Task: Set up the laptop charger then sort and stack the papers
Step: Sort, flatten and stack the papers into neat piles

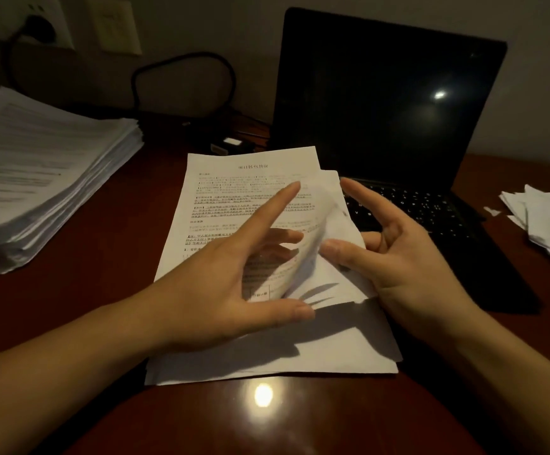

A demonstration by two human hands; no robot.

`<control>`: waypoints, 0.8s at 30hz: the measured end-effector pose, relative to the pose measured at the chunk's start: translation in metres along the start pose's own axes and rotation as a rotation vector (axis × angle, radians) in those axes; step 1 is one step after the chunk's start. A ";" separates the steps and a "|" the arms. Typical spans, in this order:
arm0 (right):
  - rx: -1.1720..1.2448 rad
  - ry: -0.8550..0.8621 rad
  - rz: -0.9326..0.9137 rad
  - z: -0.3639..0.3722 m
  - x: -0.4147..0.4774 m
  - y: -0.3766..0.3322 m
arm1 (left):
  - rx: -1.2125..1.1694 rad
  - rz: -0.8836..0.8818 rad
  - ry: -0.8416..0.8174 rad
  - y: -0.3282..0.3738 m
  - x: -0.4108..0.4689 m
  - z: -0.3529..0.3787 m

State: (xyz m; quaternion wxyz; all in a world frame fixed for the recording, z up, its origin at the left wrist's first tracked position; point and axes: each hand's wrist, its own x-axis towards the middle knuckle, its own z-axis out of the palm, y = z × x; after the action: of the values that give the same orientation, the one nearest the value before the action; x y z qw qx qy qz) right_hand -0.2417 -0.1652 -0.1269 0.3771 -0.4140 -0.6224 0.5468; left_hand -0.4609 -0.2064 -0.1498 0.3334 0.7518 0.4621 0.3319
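Reddish-brown wood of the table (119, 251) carries everything, and the sorting goes on in the middle of it. A small pile (221, 192) of printed papers lies flat near the person, just left of the open laptop (388, 103), whose screen is dark. The right hand (408, 254) pinches a loose sheet (332, 218), thumb on top and fingers behind, so the page curls up off the pile. I take it the aim is to peel one page free and see where it belongs. The left hand (234, 274) is open, with fingers spread and mostly straight, the index pointing to the far side and the thumb stretched low over the pile. It seems ready to steady the curling sheet, though I cannot tell whether it touches. Both forearms reach in from the near edge. On the left sits a tall stack (37, 165), likely where sorted pages go, and more loose papers (549, 218) lie at the right. The charger plug (42, 26) sits in the wall socket (60, 31) and its cable (184, 56) loops toward the laptop, so that part looks done
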 end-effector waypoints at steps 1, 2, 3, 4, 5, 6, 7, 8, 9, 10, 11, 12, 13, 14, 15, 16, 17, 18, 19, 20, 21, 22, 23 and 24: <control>0.004 0.015 -0.015 0.001 0.000 0.001 | -0.017 -0.001 0.002 -0.001 0.000 0.000; 0.007 0.028 -0.022 0.003 0.000 0.002 | -0.045 -0.001 0.007 -0.001 0.000 -0.001; 0.012 0.041 -0.026 0.004 0.000 0.002 | -0.080 -0.002 0.015 -0.002 0.001 -0.001; 0.014 0.054 -0.029 0.003 0.001 0.003 | -0.114 -0.005 0.023 -0.003 0.001 -0.001; 0.008 0.076 -0.025 0.002 0.002 0.005 | -0.143 -0.010 0.032 -0.004 0.002 0.000; 0.005 0.104 -0.013 0.001 0.003 0.006 | -0.169 -0.014 0.044 -0.004 0.002 0.000; 0.018 0.131 0.005 0.000 0.003 0.007 | -0.192 -0.017 0.062 -0.003 0.002 0.000; 0.043 0.146 0.022 -0.002 0.004 0.008 | -0.213 -0.018 0.084 -0.002 0.003 0.001; 0.066 0.158 0.044 -0.004 0.004 0.010 | -0.231 -0.021 0.111 -0.001 0.003 0.000; 0.083 0.160 0.077 -0.006 0.005 0.013 | -0.254 -0.027 0.138 0.001 0.003 -0.001; 0.105 0.150 0.112 -0.007 0.006 0.013 | -0.283 -0.037 0.157 0.003 0.003 -0.002; 0.124 0.142 0.146 -0.008 0.007 0.015 | -0.316 -0.045 0.163 0.004 0.003 -0.003; 0.126 0.133 0.183 -0.009 0.008 0.015 | -0.342 -0.048 0.151 0.006 0.003 -0.004; 0.121 0.124 0.219 -0.010 0.010 0.016 | -0.356 -0.048 0.121 0.007 0.002 -0.003; 0.126 0.107 0.239 -0.011 0.011 0.016 | -0.354 -0.047 0.087 0.008 0.001 -0.002; 0.126 0.094 0.241 -0.012 0.012 0.016 | -0.347 -0.045 0.046 0.009 0.001 0.000; 0.124 0.089 0.232 -0.013 0.012 0.016 | -0.356 -0.040 -0.009 0.009 0.000 0.002; 0.104 0.068 0.231 -0.015 0.011 0.014 | -0.379 -0.046 -0.071 0.008 0.000 0.004; 0.061 0.042 0.231 -0.016 0.010 0.013 | -0.385 -0.065 -0.118 0.008 0.000 0.004; 0.012 0.021 0.226 -0.016 0.008 0.010 | -0.364 -0.087 -0.132 0.008 0.000 0.004; -0.013 0.018 0.220 -0.016 0.007 0.006 | -0.323 -0.095 -0.110 0.007 0.001 0.002; -0.013 0.030 0.215 -0.018 0.007 0.005 | -0.282 -0.092 -0.056 0.006 0.003 0.000; -0.016 0.047 0.208 -0.019 0.007 0.001 | -0.241 -0.092 0.027 0.004 0.005 -0.003; -0.034 0.068 0.195 -0.022 0.007 -0.001 | -0.206 -0.106 0.126 0.001 0.007 -0.007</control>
State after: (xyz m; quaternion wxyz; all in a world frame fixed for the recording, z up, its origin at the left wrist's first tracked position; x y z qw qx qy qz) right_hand -0.2244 -0.1507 -0.1233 0.3358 -0.4975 -0.5752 0.5558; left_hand -0.4635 -0.1990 -0.1432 0.3963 0.6656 0.4847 0.4061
